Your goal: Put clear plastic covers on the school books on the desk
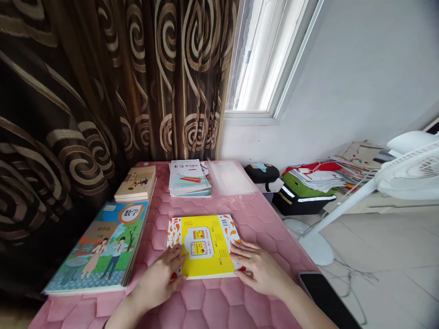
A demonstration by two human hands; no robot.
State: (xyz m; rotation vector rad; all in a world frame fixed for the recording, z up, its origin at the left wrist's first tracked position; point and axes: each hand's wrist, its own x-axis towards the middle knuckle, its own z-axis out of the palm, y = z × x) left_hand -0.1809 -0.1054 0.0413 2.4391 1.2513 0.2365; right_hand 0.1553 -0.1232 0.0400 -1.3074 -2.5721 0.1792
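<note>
A yellow book [206, 267] with orange-and-white patterned sides lies flat in front of me on the pink quilted cover [212, 301]. A barcode is at its top right. My left hand [166, 269] grips its left edge, fingers bent over the cover and thumb at the near edge. On the opposite side my right hand [259, 265] holds the right edge, its fingers lying across the cover and its thumb by the near corner. The undersides of both hands are hidden.
Left stands a stack topped by a blue-green maths textbook [103, 246], with smaller tan books [137, 183] behind. Calligraphy booklets [188, 178] and clear plastic sleeves [231, 178] lie at the back. A phone [325, 297] rests at right, near a white fan [356, 196]. A curtain [171, 77] hangs behind.
</note>
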